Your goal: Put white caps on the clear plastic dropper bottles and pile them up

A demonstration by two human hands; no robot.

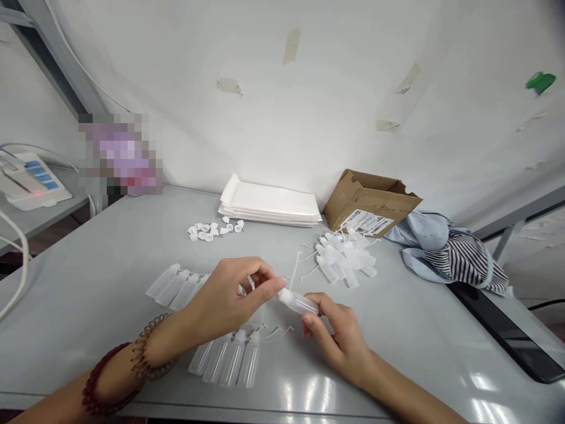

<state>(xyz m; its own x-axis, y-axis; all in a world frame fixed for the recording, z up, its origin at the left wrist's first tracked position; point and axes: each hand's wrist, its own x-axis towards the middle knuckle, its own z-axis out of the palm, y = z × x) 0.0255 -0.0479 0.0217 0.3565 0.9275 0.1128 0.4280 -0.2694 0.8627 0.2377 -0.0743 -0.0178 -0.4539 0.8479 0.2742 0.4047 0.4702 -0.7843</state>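
A small translucent plastic bottle (301, 304) with a white top is held tilted above the table, its base between the thumb and fingers of my right hand (342, 333). My left hand (236, 291) is closed at the bottle's white top, thumb and forefinger pinched there; its other fingers curl behind. A thin white strap stands up beside the top. Below my left wrist, several like bottles (233, 359) lie in a row. Another row of bottles (170, 282) lies at the left, partly hidden behind my left hand.
Loose white caps (212, 229) lie at the back of the grey table (145, 229). A stack of white padded envelopes (273, 200) rests against the wall. Right of it, a cardboard box (371, 200) stands behind a bottle pile (344, 256). Striped cloth (463, 262) and a black flat object (507, 335) lie right.
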